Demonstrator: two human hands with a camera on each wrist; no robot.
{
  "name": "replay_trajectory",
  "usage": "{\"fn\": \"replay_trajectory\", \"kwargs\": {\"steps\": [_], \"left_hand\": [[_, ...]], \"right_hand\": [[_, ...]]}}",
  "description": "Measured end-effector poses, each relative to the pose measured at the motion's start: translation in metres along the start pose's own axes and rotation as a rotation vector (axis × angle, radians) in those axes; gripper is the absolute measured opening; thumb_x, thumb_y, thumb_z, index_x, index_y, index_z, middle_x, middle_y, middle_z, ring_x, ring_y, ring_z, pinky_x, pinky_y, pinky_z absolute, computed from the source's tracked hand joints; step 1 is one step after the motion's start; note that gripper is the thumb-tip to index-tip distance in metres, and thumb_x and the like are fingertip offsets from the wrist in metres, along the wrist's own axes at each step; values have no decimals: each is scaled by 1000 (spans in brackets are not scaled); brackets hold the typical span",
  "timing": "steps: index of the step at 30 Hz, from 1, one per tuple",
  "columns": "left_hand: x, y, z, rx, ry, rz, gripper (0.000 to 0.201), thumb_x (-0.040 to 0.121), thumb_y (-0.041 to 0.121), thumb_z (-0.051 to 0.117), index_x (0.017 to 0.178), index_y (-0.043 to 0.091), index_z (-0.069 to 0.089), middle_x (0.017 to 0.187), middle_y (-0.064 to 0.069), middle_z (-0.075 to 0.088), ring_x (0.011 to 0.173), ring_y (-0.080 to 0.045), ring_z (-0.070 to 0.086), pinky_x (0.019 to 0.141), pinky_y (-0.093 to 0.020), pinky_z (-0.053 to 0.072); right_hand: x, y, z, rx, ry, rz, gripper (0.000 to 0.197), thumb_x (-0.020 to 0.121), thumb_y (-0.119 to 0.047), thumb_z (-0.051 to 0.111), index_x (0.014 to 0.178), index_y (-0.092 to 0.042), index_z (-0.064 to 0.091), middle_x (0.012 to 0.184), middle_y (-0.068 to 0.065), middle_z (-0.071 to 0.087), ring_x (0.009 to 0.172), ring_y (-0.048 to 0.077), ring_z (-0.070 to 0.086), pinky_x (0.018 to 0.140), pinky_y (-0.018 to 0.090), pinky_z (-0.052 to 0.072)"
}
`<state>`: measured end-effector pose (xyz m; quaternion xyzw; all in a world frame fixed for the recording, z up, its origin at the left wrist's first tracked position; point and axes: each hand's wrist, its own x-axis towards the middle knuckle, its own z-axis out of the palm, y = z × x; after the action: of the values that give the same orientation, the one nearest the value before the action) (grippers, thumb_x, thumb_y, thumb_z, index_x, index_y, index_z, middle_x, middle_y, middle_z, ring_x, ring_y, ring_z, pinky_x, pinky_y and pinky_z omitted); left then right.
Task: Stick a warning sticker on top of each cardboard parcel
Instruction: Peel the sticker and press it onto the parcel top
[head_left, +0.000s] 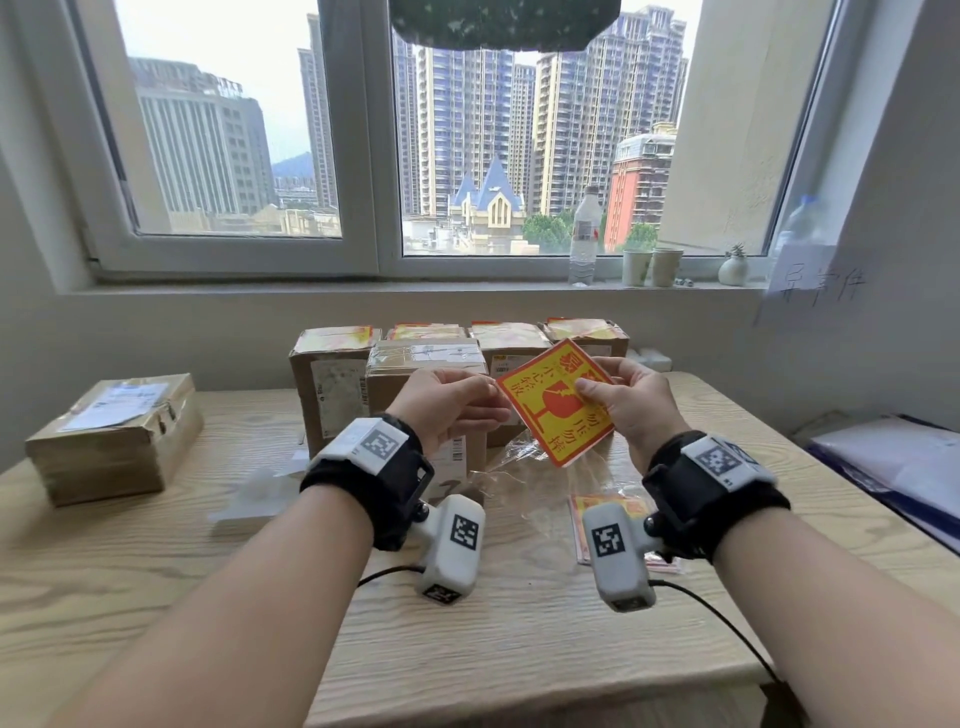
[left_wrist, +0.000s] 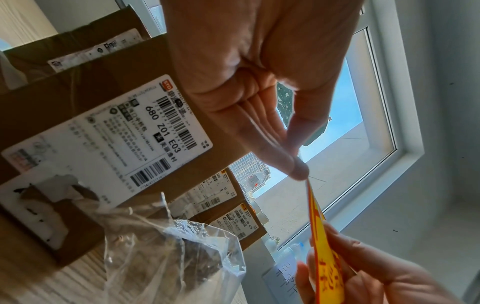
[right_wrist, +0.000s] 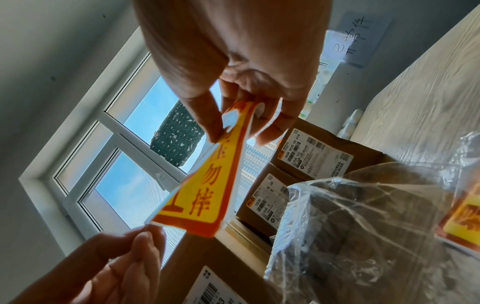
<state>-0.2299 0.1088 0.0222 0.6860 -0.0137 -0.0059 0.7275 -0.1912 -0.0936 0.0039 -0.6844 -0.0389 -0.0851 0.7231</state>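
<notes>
A yellow and red warning sticker (head_left: 558, 405) is held in the air above the table, in front of the cardboard parcels. My right hand (head_left: 626, 397) pinches its right side between thumb and fingers (right_wrist: 207, 121). My left hand (head_left: 457, 410) pinches the sticker's left corner (left_wrist: 309, 185) with thumb and forefinger. A front parcel (head_left: 426, 389) stands directly behind my hands, its top bare of any sticker. Several parcels behind it (head_left: 509, 338) carry stickers on top. A flat parcel (head_left: 111, 436) lies at the left of the table.
A crumpled clear plastic bag (head_left: 524, 462) lies under my hands. A stack of more stickers (head_left: 618, 525) sits on the table by my right wrist. A bottle (head_left: 584, 239), cups and a small vase stand on the windowsill. Blue and white folders (head_left: 898, 467) lie at right.
</notes>
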Motion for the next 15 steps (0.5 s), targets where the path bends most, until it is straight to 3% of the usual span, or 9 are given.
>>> {"fn": "replay_trajectory", "kwargs": {"steps": [8,15], "left_hand": [[-2,-1,-1,49,-7,22,9,88,2,61,90,-1,70,79,-14,74,62,-15,71,57,-19,58],[-1,-2,-3,100,1,33,9,89,5,62,89,1,71,76,-11,74,61,-14,71,54,-19,57]], "right_hand": [[-3,5,-2,0,-19,7,18,87,-4,66,99,-16,61,100,7,70,86,19,70,66,28,56],[-3,6,1,-28,-26,-2,15,88,-6,66,95,-18,61,102,8,70,92,23,70,73,34,57]]}}
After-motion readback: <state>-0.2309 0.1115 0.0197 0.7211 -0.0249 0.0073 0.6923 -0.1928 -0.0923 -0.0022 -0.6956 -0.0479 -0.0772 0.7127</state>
